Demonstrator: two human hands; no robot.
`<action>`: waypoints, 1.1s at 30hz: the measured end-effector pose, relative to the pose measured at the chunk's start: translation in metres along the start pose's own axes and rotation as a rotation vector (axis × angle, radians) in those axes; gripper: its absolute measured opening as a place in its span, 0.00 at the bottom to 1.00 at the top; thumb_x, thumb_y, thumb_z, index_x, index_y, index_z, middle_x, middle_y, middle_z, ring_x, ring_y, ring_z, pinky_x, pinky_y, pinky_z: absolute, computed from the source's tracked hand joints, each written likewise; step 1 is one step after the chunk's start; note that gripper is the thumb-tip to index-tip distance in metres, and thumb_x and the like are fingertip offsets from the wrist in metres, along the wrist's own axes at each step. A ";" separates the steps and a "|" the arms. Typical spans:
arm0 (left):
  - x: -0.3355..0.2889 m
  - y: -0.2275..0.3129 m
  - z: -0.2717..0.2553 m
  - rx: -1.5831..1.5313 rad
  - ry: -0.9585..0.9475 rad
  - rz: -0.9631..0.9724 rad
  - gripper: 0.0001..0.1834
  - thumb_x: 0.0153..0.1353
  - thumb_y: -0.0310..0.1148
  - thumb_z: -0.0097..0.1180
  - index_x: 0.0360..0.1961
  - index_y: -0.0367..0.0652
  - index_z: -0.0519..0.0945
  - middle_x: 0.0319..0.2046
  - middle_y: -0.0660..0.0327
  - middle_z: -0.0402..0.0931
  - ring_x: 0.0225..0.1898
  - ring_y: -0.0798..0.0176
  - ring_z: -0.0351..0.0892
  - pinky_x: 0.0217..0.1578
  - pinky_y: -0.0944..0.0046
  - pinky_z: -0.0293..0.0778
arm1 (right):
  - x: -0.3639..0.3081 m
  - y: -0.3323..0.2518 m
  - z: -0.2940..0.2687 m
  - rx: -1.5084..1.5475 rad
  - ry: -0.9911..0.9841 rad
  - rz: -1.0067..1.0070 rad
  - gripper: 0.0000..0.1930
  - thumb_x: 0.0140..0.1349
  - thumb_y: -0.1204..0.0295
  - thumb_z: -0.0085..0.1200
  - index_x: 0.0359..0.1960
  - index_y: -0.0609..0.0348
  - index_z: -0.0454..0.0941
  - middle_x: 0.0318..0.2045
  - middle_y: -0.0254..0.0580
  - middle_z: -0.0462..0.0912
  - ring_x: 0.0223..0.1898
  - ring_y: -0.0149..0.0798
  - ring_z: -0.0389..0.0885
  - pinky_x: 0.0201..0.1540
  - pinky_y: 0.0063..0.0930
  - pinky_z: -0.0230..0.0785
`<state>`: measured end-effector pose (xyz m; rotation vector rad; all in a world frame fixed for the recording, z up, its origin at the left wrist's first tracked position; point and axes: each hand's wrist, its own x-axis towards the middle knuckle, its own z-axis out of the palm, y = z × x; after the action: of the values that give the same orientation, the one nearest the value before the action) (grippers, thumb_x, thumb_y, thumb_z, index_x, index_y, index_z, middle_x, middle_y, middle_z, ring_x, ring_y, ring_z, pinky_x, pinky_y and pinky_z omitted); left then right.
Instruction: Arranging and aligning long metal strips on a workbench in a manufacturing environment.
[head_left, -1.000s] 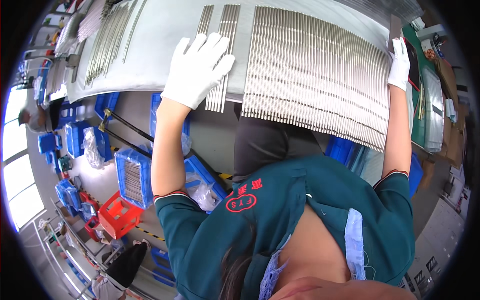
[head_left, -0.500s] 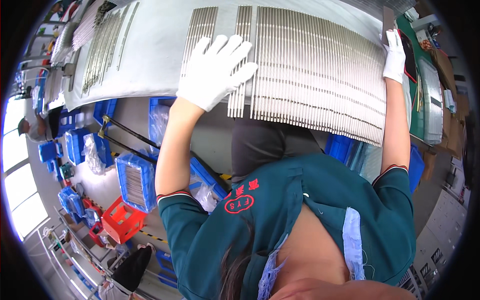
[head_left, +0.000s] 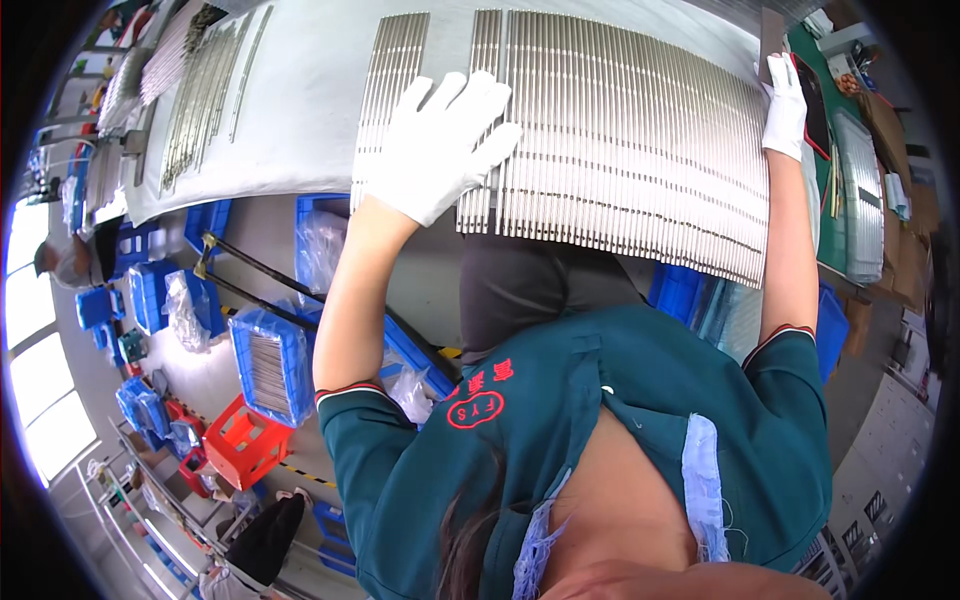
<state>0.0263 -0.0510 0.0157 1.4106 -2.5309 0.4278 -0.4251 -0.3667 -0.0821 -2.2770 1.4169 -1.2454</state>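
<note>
A wide row of thin metal rods [head_left: 640, 140] lies side by side across the worktable. Just left of it, past a thin gap, is a narrow bundle of similar rods [head_left: 487, 45], and farther left a third group of rods [head_left: 398, 60]. My left hand [head_left: 440, 150], in a white glove, lies palm down with spread fingers over the left group and the narrow bundle, hiding parts of both. Gloved as well, my right hand [head_left: 785, 110] is stretched flat along the wide row's right edge, its fingers extended.
Loose rods [head_left: 210, 100] lie on the white table covering [head_left: 300, 110] at far left. A dark-screened phone [head_left: 812, 105] rests on the green mat beyond my right hand. Blue crates [head_left: 270, 365] and a red stool [head_left: 245, 440] stand on the floor at left.
My left hand has shifted slightly right. My right hand and the wide row have moved slightly left, so the gap between the narrow bundle and the wide row is thinner.
</note>
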 end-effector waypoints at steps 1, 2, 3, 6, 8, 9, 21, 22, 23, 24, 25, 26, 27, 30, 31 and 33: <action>0.002 0.002 0.002 -0.005 0.018 0.002 0.17 0.59 0.36 0.58 0.50 0.57 0.82 0.60 0.56 0.77 0.61 0.48 0.73 0.60 0.44 0.68 | -0.001 -0.007 0.000 0.067 0.010 0.013 0.31 0.65 0.85 0.49 0.68 0.39 0.72 0.71 0.40 0.71 0.65 0.47 0.76 0.66 0.33 0.73; 0.003 0.003 0.003 0.007 0.032 0.008 0.16 0.60 0.37 0.57 0.50 0.56 0.83 0.60 0.56 0.77 0.60 0.48 0.73 0.59 0.44 0.69 | 0.000 -0.004 0.000 0.117 -0.001 0.016 0.31 0.65 0.85 0.50 0.68 0.39 0.72 0.71 0.39 0.71 0.65 0.47 0.76 0.66 0.33 0.73; 0.003 0.003 0.000 0.013 0.011 0.009 0.15 0.60 0.37 0.57 0.49 0.56 0.83 0.60 0.56 0.77 0.60 0.48 0.74 0.58 0.45 0.69 | 0.000 -0.004 0.000 0.168 -0.013 0.019 0.32 0.65 0.85 0.50 0.68 0.39 0.71 0.71 0.39 0.71 0.65 0.46 0.76 0.66 0.33 0.73; -0.004 -0.007 -0.003 0.045 -0.014 0.017 0.14 0.59 0.36 0.58 0.47 0.55 0.83 0.58 0.57 0.77 0.58 0.49 0.74 0.54 0.48 0.70 | -0.002 -0.015 0.001 0.170 0.026 0.005 0.21 0.78 0.65 0.48 0.66 0.62 0.74 0.67 0.45 0.74 0.61 0.39 0.80 0.61 0.33 0.76; -0.004 -0.013 -0.014 0.059 -0.014 0.015 0.13 0.58 0.35 0.58 0.45 0.55 0.82 0.54 0.58 0.78 0.54 0.50 0.75 0.50 0.49 0.69 | 0.000 -0.006 -0.002 0.417 0.070 0.200 0.23 0.76 0.63 0.52 0.66 0.62 0.74 0.66 0.45 0.75 0.60 0.39 0.80 0.60 0.32 0.76; -0.001 -0.012 -0.012 0.055 -0.010 0.024 0.13 0.58 0.35 0.58 0.45 0.55 0.82 0.54 0.58 0.78 0.54 0.50 0.75 0.50 0.49 0.69 | 0.002 0.003 -0.006 0.522 0.087 0.318 0.24 0.75 0.61 0.54 0.67 0.61 0.74 0.65 0.44 0.75 0.60 0.38 0.80 0.60 0.32 0.76; 0.027 0.018 0.010 -0.037 0.065 0.030 0.25 0.65 0.47 0.57 0.57 0.43 0.80 0.57 0.52 0.77 0.57 0.48 0.74 0.57 0.49 0.68 | 0.001 0.012 -0.003 0.320 0.040 0.134 0.24 0.76 0.61 0.52 0.67 0.61 0.74 0.64 0.45 0.77 0.59 0.35 0.81 0.61 0.30 0.75; 0.022 0.017 0.009 -0.033 0.057 0.017 0.25 0.65 0.47 0.57 0.57 0.43 0.80 0.57 0.52 0.77 0.57 0.48 0.74 0.57 0.49 0.68 | 0.001 -0.003 0.004 0.484 0.063 0.264 0.23 0.76 0.61 0.52 0.67 0.60 0.75 0.65 0.44 0.76 0.60 0.35 0.80 0.61 0.31 0.75; 0.019 0.016 0.004 -0.036 0.024 -0.038 0.23 0.65 0.46 0.57 0.56 0.46 0.81 0.57 0.52 0.77 0.58 0.48 0.74 0.57 0.48 0.68 | 0.001 -0.013 0.003 0.640 0.096 0.398 0.23 0.76 0.62 0.51 0.67 0.59 0.75 0.65 0.43 0.76 0.61 0.36 0.79 0.61 0.32 0.75; 0.016 0.015 0.001 -0.039 -0.008 -0.092 0.22 0.65 0.46 0.57 0.56 0.49 0.81 0.58 0.52 0.77 0.59 0.48 0.74 0.57 0.47 0.68 | 0.002 -0.013 0.002 0.614 0.102 0.405 0.22 0.76 0.62 0.52 0.67 0.58 0.75 0.65 0.42 0.76 0.62 0.37 0.78 0.61 0.33 0.75; 0.010 0.005 0.001 0.006 -0.002 0.041 0.19 0.63 0.43 0.57 0.55 0.57 0.82 0.58 0.53 0.77 0.59 0.47 0.74 0.58 0.46 0.68 | 0.001 -0.004 -0.006 0.595 0.109 0.371 0.23 0.75 0.62 0.53 0.67 0.58 0.75 0.65 0.43 0.76 0.62 0.37 0.78 0.61 0.33 0.75; 0.001 -0.001 0.001 0.008 -0.009 0.035 0.19 0.63 0.43 0.57 0.55 0.57 0.82 0.58 0.53 0.77 0.59 0.47 0.74 0.58 0.46 0.68 | 0.002 -0.020 -0.005 0.589 0.099 0.337 0.24 0.75 0.61 0.54 0.67 0.58 0.75 0.65 0.43 0.76 0.62 0.37 0.78 0.61 0.33 0.75; -0.006 -0.005 0.002 0.034 -0.017 0.033 0.18 0.62 0.41 0.58 0.54 0.59 0.83 0.58 0.54 0.77 0.58 0.47 0.75 0.58 0.45 0.69 | -0.002 -0.037 -0.003 0.570 0.117 0.353 0.24 0.74 0.61 0.55 0.67 0.59 0.74 0.65 0.43 0.75 0.62 0.37 0.78 0.62 0.33 0.74; -0.016 -0.004 -0.006 0.048 -0.063 -0.028 0.17 0.59 0.36 0.59 0.51 0.63 0.84 0.58 0.58 0.78 0.58 0.47 0.76 0.57 0.45 0.70 | 0.000 -0.070 0.005 0.646 0.134 0.485 0.22 0.75 0.64 0.53 0.68 0.58 0.74 0.66 0.43 0.75 0.62 0.37 0.78 0.63 0.33 0.74; -0.014 -0.004 -0.005 0.053 -0.027 -0.022 0.17 0.59 0.36 0.60 0.50 0.62 0.84 0.57 0.58 0.78 0.57 0.47 0.76 0.56 0.45 0.70 | 0.000 -0.064 -0.003 0.619 0.140 0.446 0.22 0.75 0.65 0.53 0.68 0.59 0.74 0.66 0.44 0.75 0.62 0.38 0.78 0.63 0.33 0.74; -0.006 -0.003 -0.002 0.058 0.007 -0.011 0.16 0.59 0.36 0.60 0.49 0.61 0.84 0.57 0.58 0.79 0.57 0.48 0.76 0.56 0.46 0.71 | -0.003 -0.011 -0.013 0.240 0.089 0.168 0.23 0.75 0.64 0.54 0.67 0.60 0.74 0.66 0.45 0.75 0.62 0.38 0.78 0.63 0.33 0.74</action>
<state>0.0320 -0.0473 0.0167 1.4395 -2.5240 0.5068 -0.4274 -0.3552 -0.0694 -1.9269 1.3715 -1.3942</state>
